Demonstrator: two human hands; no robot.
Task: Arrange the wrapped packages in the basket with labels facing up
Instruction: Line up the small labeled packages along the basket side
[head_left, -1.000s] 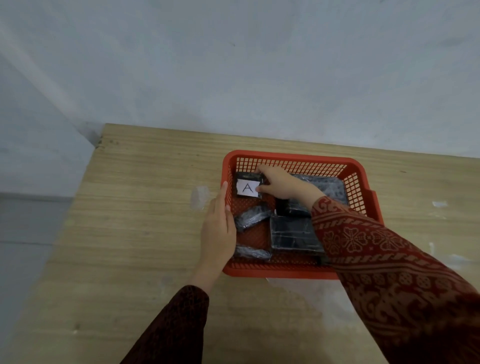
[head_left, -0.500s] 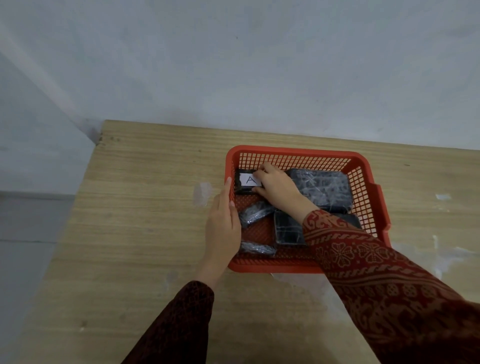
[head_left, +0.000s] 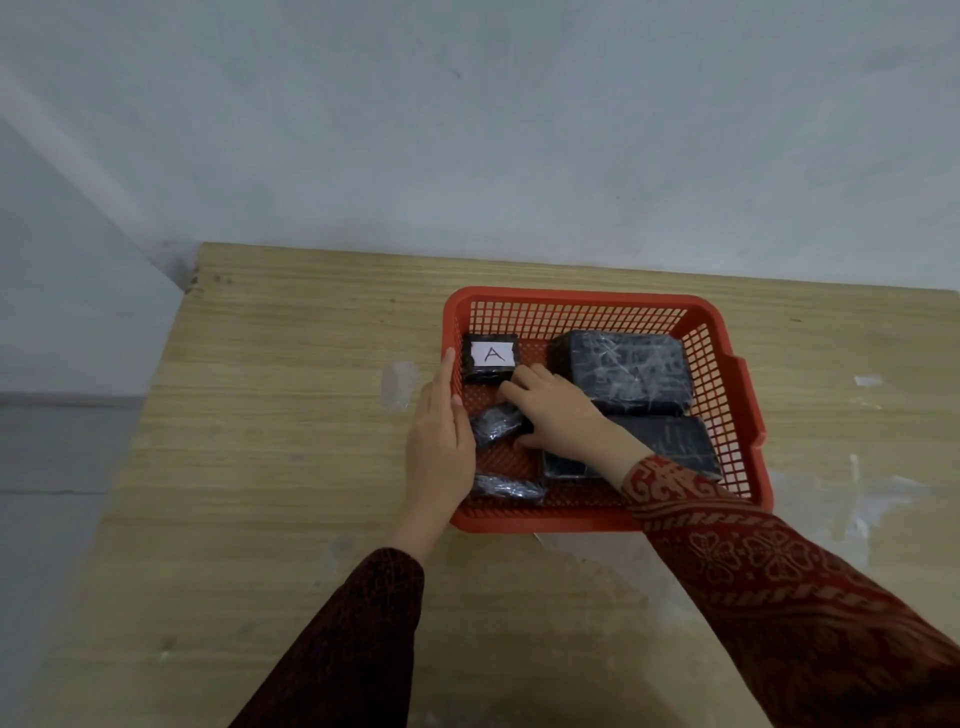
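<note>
A red plastic basket (head_left: 571, 299) stands on the wooden table. In its back left corner lies a small black wrapped package with a white label "A" (head_left: 491, 357) facing up, free of both hands. A large wrapped package (head_left: 628, 371) fills the back right, with a flat one (head_left: 670, 441) in front of it. My right hand (head_left: 556, 415) is inside the basket, fingers and thumb closed around the right end of a small crumpled black package (head_left: 496, 423). Another small package (head_left: 506, 487) lies at the front left. My left hand (head_left: 436, 447) presses on the basket's left wall, thumb over the rim.
The table (head_left: 285, 415) ends at the left, where grey floor shows below, and meets a pale wall at the back. A shiny patch (head_left: 397, 384) marks the wood left of the basket. A small white scrap (head_left: 867, 381) lies at the right.
My right hand has let go of the "A" package, which now lies label up in the back left corner, and has drawn back onto the small crumpled package. My left hand stays on the basket wall.
</note>
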